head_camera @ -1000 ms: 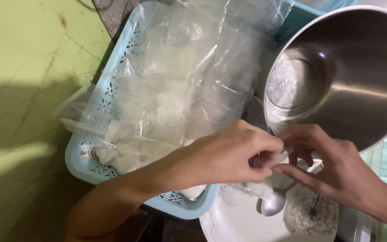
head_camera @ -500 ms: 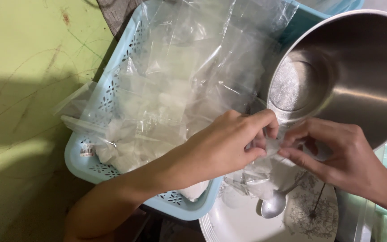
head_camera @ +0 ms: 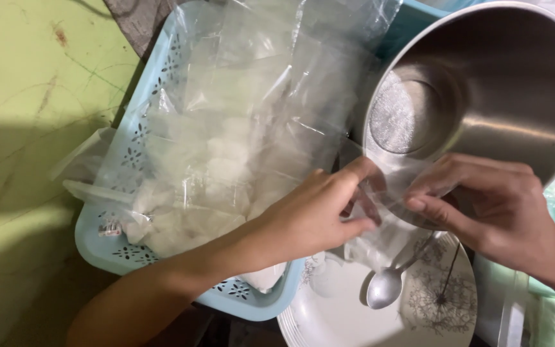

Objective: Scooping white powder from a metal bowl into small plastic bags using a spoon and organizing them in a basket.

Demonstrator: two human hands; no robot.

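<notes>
— Above the white plate (head_camera: 329, 321), what are both hands doing?

— The left hand (head_camera: 309, 218) and right hand (head_camera: 496, 205) pinch a small clear plastic bag (head_camera: 383, 218) between them, fingers clamped on its mouth, probably to spread it open.

— Why over the plate?

— Likely so spills land there; a metal spoon (head_camera: 387, 286) lies ready on it, beside the tilted steel pot (head_camera: 483, 96).

— Other packages?

— Filled clear bags (head_camera: 213, 167) are piled in the pale blue basket (head_camera: 252, 299) at left.

A small clear plastic bag (head_camera: 387, 212), crumpled, hangs pinched above the white plate's edge
</notes>
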